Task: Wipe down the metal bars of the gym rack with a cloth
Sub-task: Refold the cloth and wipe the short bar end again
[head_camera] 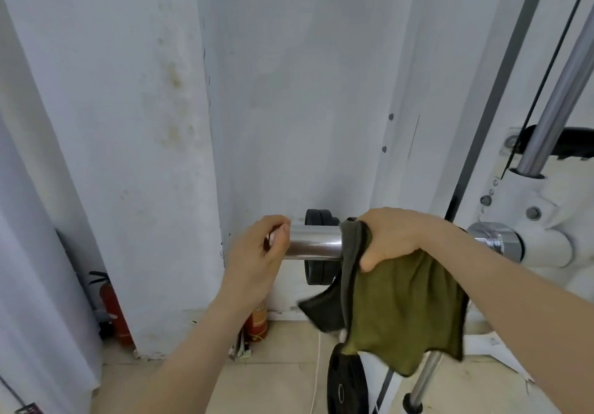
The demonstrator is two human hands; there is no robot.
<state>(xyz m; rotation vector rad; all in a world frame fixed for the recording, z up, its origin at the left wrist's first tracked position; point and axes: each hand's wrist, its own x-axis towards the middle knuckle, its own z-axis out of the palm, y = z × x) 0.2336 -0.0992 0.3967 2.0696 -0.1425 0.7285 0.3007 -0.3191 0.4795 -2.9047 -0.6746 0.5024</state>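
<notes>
A short shiny metal bar (316,242) sticks out leftward from the white gym rack (543,220). My left hand (257,253) grips the bar's free end. My right hand (395,236) is wrapped over the bar further right, holding an olive-green cloth (405,310) against it. Most of the cloth hangs down below my hand and hides the bar's middle. A chrome collar (498,240) shows where the bar meets the rack.
Black weight plates (316,272) hang behind the bar; another plate (345,381) stands on the tiled floor below. A chrome guide rod (556,101) slants up at right, another (424,381) angles down. Red fire extinguishers (112,307) stand by the white wall.
</notes>
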